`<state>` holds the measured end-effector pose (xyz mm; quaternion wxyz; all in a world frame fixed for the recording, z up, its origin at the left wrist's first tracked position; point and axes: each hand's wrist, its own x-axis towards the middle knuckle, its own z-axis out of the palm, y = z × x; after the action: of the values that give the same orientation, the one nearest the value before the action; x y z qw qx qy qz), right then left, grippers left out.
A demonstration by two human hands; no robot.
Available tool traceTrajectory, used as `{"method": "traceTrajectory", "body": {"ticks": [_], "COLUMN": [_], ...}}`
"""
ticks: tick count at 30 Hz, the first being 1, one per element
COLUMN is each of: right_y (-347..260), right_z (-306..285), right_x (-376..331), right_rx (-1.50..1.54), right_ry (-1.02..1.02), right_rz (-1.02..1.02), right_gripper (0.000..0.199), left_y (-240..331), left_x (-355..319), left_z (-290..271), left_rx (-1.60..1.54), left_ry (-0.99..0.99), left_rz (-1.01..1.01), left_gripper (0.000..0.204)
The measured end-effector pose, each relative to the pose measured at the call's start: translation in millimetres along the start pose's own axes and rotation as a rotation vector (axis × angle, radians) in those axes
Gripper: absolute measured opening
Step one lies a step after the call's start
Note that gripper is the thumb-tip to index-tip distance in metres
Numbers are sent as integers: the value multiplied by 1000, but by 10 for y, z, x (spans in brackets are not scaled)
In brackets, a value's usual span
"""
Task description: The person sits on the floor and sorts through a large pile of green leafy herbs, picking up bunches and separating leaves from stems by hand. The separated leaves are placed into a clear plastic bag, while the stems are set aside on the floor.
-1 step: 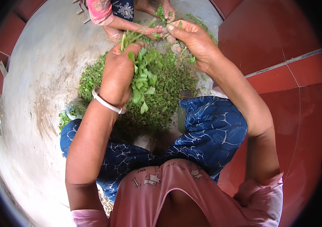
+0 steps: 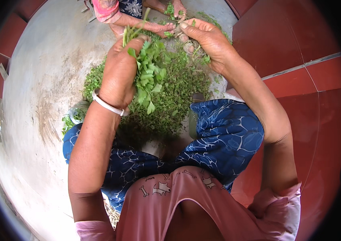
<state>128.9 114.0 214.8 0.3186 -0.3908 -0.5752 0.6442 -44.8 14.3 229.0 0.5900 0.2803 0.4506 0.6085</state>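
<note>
My left hand (image 2: pixel 119 70), a white bangle on its wrist, is closed round a bunch of parsley-like greens (image 2: pixel 149 74). Pale stems stick up past the thumb, and the leaves hang down on the right side of the fist. To the right and a little higher, my right hand (image 2: pixel 215 43) has thumb and forefinger pinched together, its other fingers curled. Thin green sprigs (image 2: pixel 196 52) show at those curled fingers; what exactly the pinch holds is too small to make out. Below both hands spreads a heap of loose greens (image 2: pixel 174 94) on the floor.
Opposite me, another person's hands (image 2: pixel 163 29) work close to my right hand at the heap's far edge. A clear plastic bag (image 2: pixel 75 115) with greens lies by my left knee. Red tiled panels (image 2: pixel 283 44) rise at the right; pale concrete floor (image 2: pixel 38 120) stretches left.
My left hand has shifted slightly left with the bunch, away from my right hand. My right hand has moved a touch to the right, still pinched.
</note>
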Motion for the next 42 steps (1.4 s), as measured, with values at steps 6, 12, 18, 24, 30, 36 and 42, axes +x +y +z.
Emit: {"method": "traceTrajectory", "body": {"ticks": [6,12,18,24,30,36,42], "right_y": [225,547,726,1636,2313,2763,2363], "right_z": [24,59,138,-99,171,320,186], "right_x": [-145,-395,-557,-453,-81,-63,265], "right_rx": [-182,-658,-934,-1281,-1462,-1571,-765], "right_ry": [-261,-745,-1043,-897,-616,-668,-588], "right_rz": [133,332,420,72,-89,-32,520], "right_gripper": [18,34,32,29,19,17,13], "left_y": [191,78,58,141,110,60,-59], "left_x": [39,33,-41,-144,-174,-175,-126], "left_z": [-571,-853,-758,-750,-839,-891,-1133], "left_rx": [-1,-35,-161,-264,-201,-128,54], "left_ry": [-11,-79,-33,-99,33,80,142], "left_rz": [81,39,66,-19,-52,-72,-77], "left_gripper": [26,31,27,24,22,21,27]}}
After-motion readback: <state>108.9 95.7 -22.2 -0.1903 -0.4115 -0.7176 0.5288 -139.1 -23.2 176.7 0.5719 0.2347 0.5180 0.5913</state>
